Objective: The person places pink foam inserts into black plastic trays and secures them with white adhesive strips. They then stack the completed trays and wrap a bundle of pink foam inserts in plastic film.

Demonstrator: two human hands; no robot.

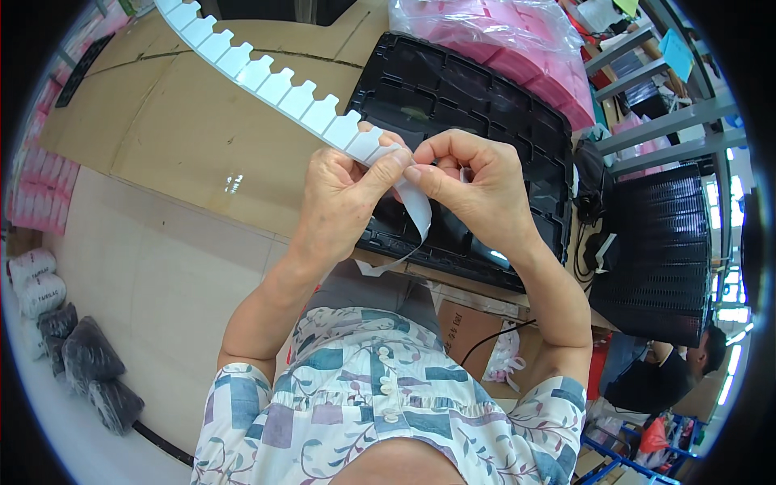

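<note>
A long white strip of tabbed stickers (279, 90) runs from the upper left down to my hands. My left hand (343, 186) pinches its near end between thumb and fingers. Close beside it, my right hand (477, 174) has thumb and forefinger pressed together at the strip's end; what exactly they grip is too small to make out. From between the hands a narrow white paper tail (415, 206) curls down toward my lap. Both hands are above the near left part of a black compartmented plastic tray (477, 89).
Brown cardboard (218, 129) covers the table to the left. Behind the tray lie pink parts in clear plastic (501, 40). A black ribbed crate (651, 255) stands at right, near a grey metal rack (663, 145). Wrapped bundles (93, 356) sit on the floor at left. Another person (655, 376) is at far right.
</note>
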